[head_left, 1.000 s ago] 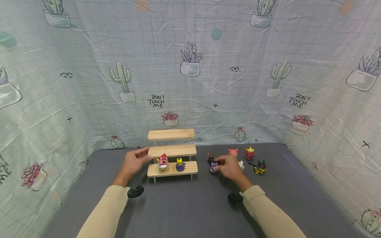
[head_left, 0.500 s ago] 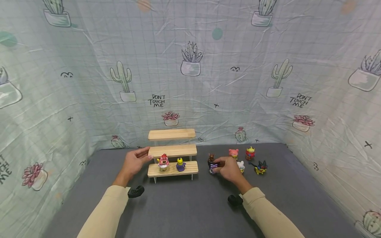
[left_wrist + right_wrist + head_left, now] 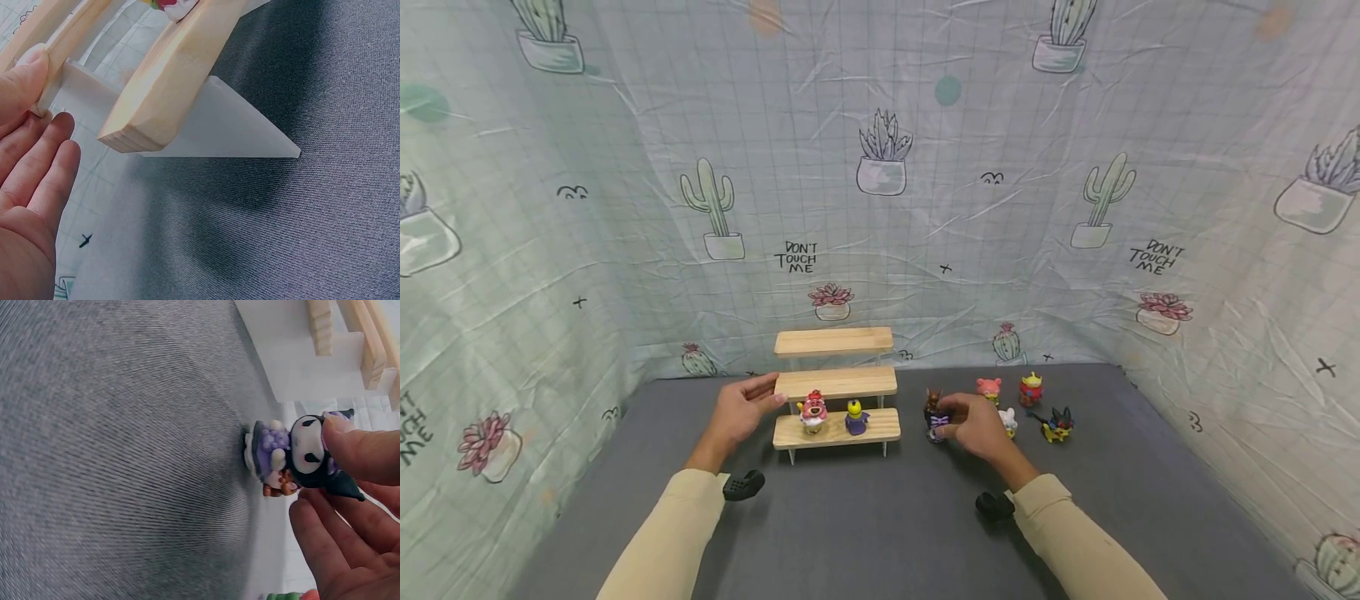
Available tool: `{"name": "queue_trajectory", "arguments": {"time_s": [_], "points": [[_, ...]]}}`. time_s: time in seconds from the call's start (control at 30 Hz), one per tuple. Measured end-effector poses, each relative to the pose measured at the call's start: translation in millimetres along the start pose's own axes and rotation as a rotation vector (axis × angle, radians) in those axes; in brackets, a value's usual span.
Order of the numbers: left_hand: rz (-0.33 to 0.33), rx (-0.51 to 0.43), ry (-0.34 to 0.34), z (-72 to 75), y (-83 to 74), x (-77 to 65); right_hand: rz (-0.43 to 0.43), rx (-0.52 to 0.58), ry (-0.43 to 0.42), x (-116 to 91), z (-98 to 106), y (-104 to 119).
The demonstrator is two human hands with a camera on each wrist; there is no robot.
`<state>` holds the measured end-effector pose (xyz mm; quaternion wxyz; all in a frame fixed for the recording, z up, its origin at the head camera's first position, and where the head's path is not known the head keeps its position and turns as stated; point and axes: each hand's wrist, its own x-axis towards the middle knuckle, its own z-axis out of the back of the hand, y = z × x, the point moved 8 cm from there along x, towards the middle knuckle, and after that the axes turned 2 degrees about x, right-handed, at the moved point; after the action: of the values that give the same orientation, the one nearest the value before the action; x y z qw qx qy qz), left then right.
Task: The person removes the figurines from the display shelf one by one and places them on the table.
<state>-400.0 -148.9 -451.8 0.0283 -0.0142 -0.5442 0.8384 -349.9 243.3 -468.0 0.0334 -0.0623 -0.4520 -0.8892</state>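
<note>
My left hand (image 3: 739, 412) is at the left end of a three-tier wooden display stand (image 3: 835, 382). In the left wrist view its thumb (image 3: 28, 78) and index finger pinch the end of the middle plank; the other fingers extend below. On the bottom tier stand a pink bear figurine (image 3: 812, 412) and a yellow-and-purple figurine (image 3: 856, 418). Right of the stand, my right hand (image 3: 977, 427) pinches a figurine with a black hood and purple dress (image 3: 272, 447) by its head. It stands upright, its base at the grey cloth. Close behind it is a brown figurine (image 3: 933, 400).
Several figurines stand right of my right hand: a pink one (image 3: 989, 388), a red one with a yellow top (image 3: 1032, 389), a white one (image 3: 1008, 420) and a black-and-yellow one (image 3: 1057, 425). A cactus-print curtain (image 3: 880, 233) encloses the grey surface (image 3: 865, 525).
The view has shifted very slightly. Both hands keep their places, the left at the stand, the right on the black-hooded figurine.
</note>
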Motion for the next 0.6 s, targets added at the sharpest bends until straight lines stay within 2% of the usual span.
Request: {"name": "queue_trajectory", "arguments": {"time_s": [0.3,0.53,0.6], "points": [[-0.009,-0.016,0.01,1.1,-0.8,0.1,0.024,-0.01,-0.028,0,14,16],[-0.006,-0.013,0.018,0.1,1.7,0.5,0.189,-0.019,-0.132,-8,23,46],[-0.007,-0.014,0.022,0.2,2.7,0.7,0.211,-0.013,-0.15,-10,22,55]]}}
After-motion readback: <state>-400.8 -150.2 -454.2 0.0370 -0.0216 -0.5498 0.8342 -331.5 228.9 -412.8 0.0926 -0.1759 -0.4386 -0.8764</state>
